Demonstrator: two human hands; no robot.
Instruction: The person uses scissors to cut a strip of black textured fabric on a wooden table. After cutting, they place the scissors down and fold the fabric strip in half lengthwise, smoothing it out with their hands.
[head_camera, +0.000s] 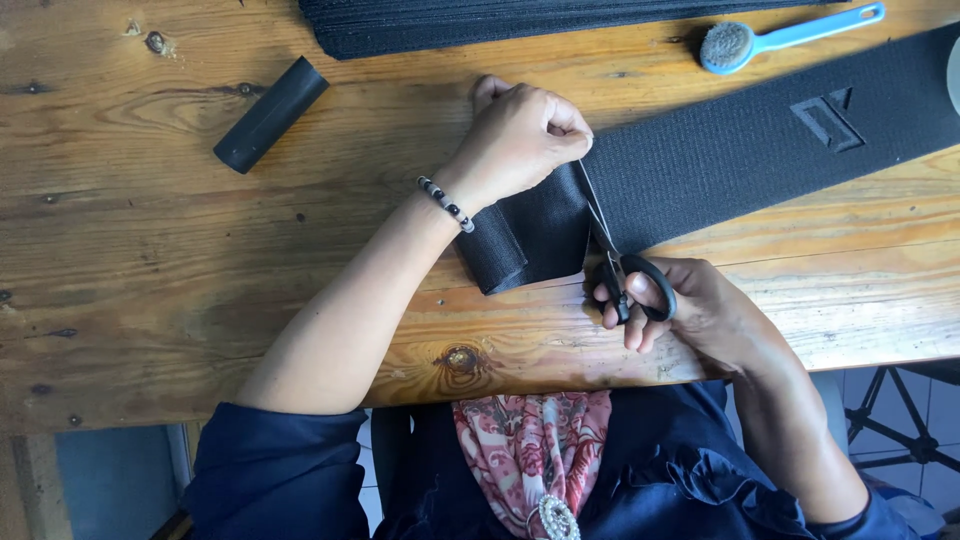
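A wide black elastic band (740, 150) lies across the wooden table (150, 270), running from the middle to the upper right. My left hand (520, 135) pinches the band's left end, which is folded over at its edge (520, 240). My right hand (690, 310) grips black-handled scissors (625, 285) by the table's front edge. The blades point away from me and lie against the band just right of my left hand's fingertips. A beaded bracelet sits on my left wrist.
A black rolled tube (272, 113) lies at the upper left. A stack of black fabric (480, 22) lies along the far edge. A blue-handled brush (770, 38) rests at the upper right. A raised emblem (828, 118) marks the band.
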